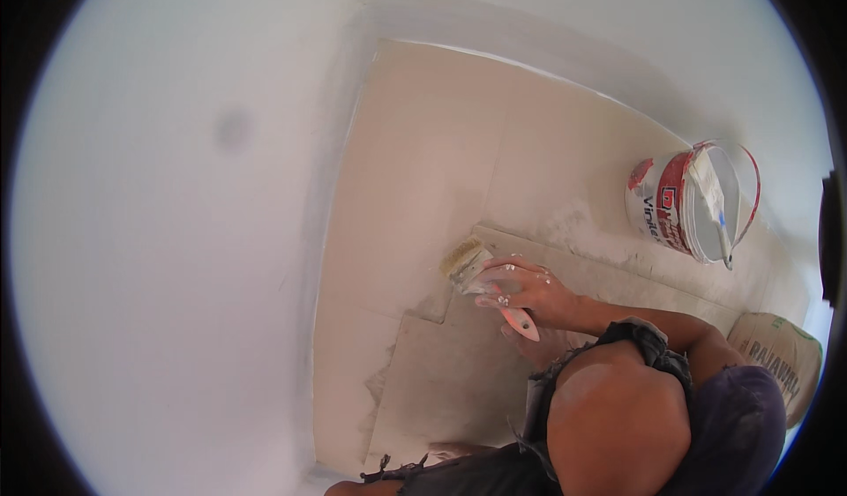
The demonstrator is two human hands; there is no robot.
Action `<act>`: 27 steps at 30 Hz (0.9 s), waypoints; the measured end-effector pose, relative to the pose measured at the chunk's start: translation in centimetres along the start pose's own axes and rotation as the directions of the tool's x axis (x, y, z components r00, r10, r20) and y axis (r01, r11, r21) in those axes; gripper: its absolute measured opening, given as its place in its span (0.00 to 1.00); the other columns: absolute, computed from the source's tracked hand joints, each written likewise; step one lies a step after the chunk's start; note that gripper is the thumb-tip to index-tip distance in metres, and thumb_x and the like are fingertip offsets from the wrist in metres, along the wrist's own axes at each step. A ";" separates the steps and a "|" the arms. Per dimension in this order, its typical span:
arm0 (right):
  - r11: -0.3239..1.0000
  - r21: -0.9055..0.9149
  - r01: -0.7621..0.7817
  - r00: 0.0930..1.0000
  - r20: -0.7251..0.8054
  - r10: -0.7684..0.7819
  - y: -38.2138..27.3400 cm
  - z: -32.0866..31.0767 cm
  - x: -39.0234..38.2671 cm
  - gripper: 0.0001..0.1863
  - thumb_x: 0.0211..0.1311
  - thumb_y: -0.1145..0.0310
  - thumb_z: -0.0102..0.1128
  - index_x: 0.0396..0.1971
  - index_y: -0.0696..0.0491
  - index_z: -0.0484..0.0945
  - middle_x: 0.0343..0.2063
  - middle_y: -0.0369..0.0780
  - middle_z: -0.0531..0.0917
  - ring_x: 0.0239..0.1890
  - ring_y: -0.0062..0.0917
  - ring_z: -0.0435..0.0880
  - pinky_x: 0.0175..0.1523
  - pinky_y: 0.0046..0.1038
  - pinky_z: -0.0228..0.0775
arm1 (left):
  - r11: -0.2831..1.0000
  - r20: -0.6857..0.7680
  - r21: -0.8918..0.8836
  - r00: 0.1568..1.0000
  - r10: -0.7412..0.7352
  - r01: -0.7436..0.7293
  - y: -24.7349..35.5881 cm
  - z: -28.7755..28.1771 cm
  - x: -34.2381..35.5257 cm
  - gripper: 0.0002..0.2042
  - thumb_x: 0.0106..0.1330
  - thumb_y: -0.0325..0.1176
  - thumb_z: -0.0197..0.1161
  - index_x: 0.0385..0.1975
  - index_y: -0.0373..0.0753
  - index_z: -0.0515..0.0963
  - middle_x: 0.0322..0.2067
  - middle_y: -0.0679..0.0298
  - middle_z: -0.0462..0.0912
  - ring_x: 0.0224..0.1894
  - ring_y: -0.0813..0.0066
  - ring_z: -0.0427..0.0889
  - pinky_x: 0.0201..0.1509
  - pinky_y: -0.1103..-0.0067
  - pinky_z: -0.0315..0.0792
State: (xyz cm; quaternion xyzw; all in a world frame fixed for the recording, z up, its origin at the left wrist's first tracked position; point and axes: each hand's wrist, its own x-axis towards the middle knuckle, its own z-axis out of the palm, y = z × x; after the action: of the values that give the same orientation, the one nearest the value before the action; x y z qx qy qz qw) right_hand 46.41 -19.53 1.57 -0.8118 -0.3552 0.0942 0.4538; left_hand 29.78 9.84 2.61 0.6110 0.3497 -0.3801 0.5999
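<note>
My right hand (528, 290) is closed around a wide paintbrush (522, 325) with a pinkish-orange handle. Pale bristles on the brush point away to the upper left, just over the floor; whether they touch it I cannot tell. White paint flecks dot the fingers and smear the brush's base. The right forearm reaches in from the right, past my bent knee (618, 425) in torn dark cloth. Below the brush handle, a bare foot partly shows. My left hand is out of view.
To the right stands a white and red paint bucket (657, 201) with a red handle, a second brush (709, 198) lying across its mouth. A filled sack (781, 359) sits behind my arm. Pale walls (176, 258) meet at the far left corner. A stained greyish sheet (441, 381) covers part of the beige floor.
</note>
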 end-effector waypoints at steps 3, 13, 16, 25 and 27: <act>0.999 -0.028 0.016 0.997 -0.071 -0.018 0.5 0.3 -0.7 0.28 0.51 0.71 0.72 0.54 0.34 0.87 0.58 0.36 0.80 0.64 0.38 0.78 0.57 0.41 0.83 | 0.995 0.046 -0.051 0.996 -0.079 0.081 -1.6 -1.3 -0.8 0.33 0.72 0.50 0.63 0.70 0.37 0.66 0.64 0.52 0.77 0.60 0.55 0.79 0.62 0.63 0.74; 0.711 0.493 -0.502 0.832 0.051 0.552 -0.5 0.5 0.7 0.11 0.65 0.67 0.74 0.43 0.54 0.85 0.38 0.38 0.87 0.41 0.24 0.87 0.44 0.32 0.81 | 0.768 0.277 -0.513 0.920 -0.276 0.385 -20.5 -7.6 -8.2 0.33 0.72 0.50 0.62 0.70 0.36 0.65 0.64 0.51 0.77 0.60 0.55 0.79 0.62 0.63 0.74; 0.234 0.754 -0.613 0.592 0.243 0.768 -3.1 0.0 2.3 0.11 0.65 0.66 0.75 0.35 0.56 0.82 0.33 0.36 0.87 0.37 0.20 0.85 0.42 0.28 0.79 | 0.713 0.367 -0.536 0.886 -0.285 0.452 -22.6 -9.8 -11.3 0.33 0.72 0.50 0.62 0.70 0.35 0.65 0.64 0.51 0.77 0.60 0.56 0.79 0.62 0.63 0.74; 0.145 0.658 -0.739 0.614 0.570 0.545 -5.1 1.5 3.6 0.14 0.63 0.65 0.76 0.36 0.57 0.81 0.30 0.37 0.86 0.35 0.19 0.87 0.39 0.25 0.80 | 0.912 0.311 -0.212 0.909 -0.277 0.351 6.6 -9.0 -8.0 0.42 0.77 0.62 0.51 0.80 0.40 0.50 0.68 0.44 0.71 0.68 0.49 0.75 0.71 0.53 0.69; 0.234 0.665 -0.710 0.671 0.537 0.511 -5.5 2.4 3.9 0.15 0.63 0.64 0.76 0.37 0.58 0.80 0.30 0.38 0.86 0.34 0.20 0.87 0.38 0.26 0.81 | 0.850 0.197 -0.439 0.955 -0.224 0.290 8.8 -4.9 -4.4 0.38 0.79 0.62 0.48 0.78 0.40 0.55 0.66 0.48 0.74 0.67 0.53 0.76 0.71 0.55 0.70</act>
State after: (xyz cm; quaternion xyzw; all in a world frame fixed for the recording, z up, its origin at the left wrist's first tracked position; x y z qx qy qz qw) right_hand 45.42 -13.50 5.27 -0.5441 0.0399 0.5055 0.6684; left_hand 35.70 14.57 10.53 0.3700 0.4665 -0.4040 0.6945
